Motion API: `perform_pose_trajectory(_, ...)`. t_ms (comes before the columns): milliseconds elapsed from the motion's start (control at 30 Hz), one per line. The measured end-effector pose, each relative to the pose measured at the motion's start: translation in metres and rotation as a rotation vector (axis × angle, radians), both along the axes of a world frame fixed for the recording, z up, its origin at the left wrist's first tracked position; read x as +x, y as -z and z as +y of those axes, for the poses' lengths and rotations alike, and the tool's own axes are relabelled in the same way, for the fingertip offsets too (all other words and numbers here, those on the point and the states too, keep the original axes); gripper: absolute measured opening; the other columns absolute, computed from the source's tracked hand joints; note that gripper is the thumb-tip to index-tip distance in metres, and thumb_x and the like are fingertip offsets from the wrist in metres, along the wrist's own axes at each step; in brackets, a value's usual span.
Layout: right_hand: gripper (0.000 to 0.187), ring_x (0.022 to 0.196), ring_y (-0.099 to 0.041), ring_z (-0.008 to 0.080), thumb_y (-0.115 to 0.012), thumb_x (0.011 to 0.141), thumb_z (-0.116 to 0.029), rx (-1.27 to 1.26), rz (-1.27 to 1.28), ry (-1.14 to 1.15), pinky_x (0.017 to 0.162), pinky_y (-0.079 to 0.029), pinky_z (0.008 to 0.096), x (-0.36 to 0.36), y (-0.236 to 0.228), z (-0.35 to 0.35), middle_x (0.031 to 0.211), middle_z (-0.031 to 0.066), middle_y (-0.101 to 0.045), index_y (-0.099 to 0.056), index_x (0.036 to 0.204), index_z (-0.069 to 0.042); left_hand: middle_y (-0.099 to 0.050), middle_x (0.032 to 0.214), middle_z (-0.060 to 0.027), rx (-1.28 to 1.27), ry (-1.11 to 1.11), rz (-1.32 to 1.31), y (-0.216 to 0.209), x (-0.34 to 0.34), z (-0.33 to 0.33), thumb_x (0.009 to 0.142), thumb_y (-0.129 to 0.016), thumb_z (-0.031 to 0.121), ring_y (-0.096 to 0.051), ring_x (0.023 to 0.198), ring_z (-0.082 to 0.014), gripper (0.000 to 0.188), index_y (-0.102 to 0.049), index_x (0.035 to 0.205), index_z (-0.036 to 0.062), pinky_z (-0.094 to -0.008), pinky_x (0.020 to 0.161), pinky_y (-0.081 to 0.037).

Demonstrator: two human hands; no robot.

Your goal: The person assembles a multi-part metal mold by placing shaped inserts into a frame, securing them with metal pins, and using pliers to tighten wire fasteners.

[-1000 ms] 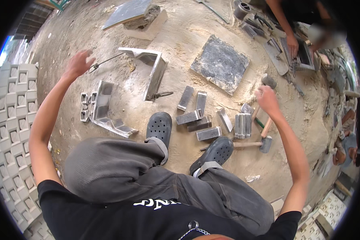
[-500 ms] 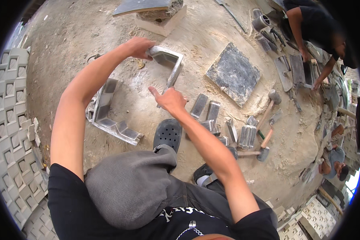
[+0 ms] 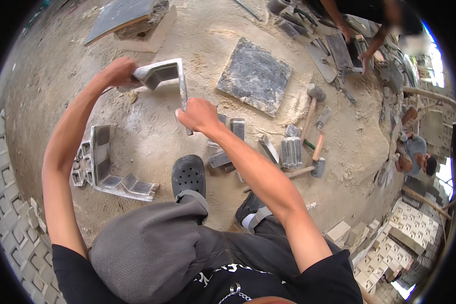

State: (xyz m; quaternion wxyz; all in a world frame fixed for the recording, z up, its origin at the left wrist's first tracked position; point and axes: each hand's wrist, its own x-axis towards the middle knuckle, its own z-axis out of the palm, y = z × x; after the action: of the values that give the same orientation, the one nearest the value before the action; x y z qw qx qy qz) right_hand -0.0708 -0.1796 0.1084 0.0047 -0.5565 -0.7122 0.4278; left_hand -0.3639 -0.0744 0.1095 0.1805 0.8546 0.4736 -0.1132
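An L-shaped metal mould section (image 3: 181, 76) is held up between my two hands. My left hand (image 3: 120, 72) is closed round its far left end. My right hand (image 3: 199, 114) grips the near end of its other arm, and a short tip sticks out below the fingers. A matching L-shaped mould section (image 3: 102, 157) lies on the ground at the left, with stepped inner faces and a ribbed outer side. Several grey metal blocks (image 3: 236, 129) lie close to my right hand, partly hidden by my forearm.
A dusty square dark board (image 3: 256, 76) lies ahead. Hammers (image 3: 316, 92), a mallet (image 3: 318, 167) and a ridged block (image 3: 291, 153) are at right. A board-topped block (image 3: 147, 40) stands far left. Pale patterned blocks (image 3: 7, 202) are stacked left. Another person's hands (image 3: 364, 61) work at far right.
The view has swung, so the surroundings shift. Both hands still hold the mould section, which now sits more upright in the picture, its right arm pointing nearly straight toward me.
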Motion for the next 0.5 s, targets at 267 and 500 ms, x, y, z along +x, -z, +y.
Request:
perform_pose_trajectory(267, 0.040, 0.056, -0.059, 0.0203, -0.052, 0.087, -0.036, -0.086, -0.148, -0.185, 0.058, -0.052, 0.0391, 0.115, -0.068, 0.056, 0.062, 0.0066, -0.061, -0.064, 0.071, 0.000, -0.072, 0.076, -0.0158, -0.012, -0.029, -0.069, -0.072, 0.084, 0.022, 0.077, -0.077, 0.019, -0.070, 0.064, -0.0282, 0.016, -0.075, 0.084, 0.0043, -0.0405, 0.066, -0.055)
perform_pose_trajectory(500, 0.047, 0.059, -0.064, 0.0272, -0.058, 0.086, -0.037, 0.132, -0.312, -0.118, 0.058, -0.053, 0.0425, 0.233, -0.112, 0.043, 0.068, 0.0188, -0.066, -0.065, 0.077, 0.009, -0.071, 0.076, -0.0169, -0.013, 0.102, -0.047, -0.091, 0.220, 0.043, 0.082, -0.072, 0.022, -0.067, 0.057, -0.0252, 0.023, -0.073, 0.088, -0.0005, -0.0374, 0.061, -0.056)
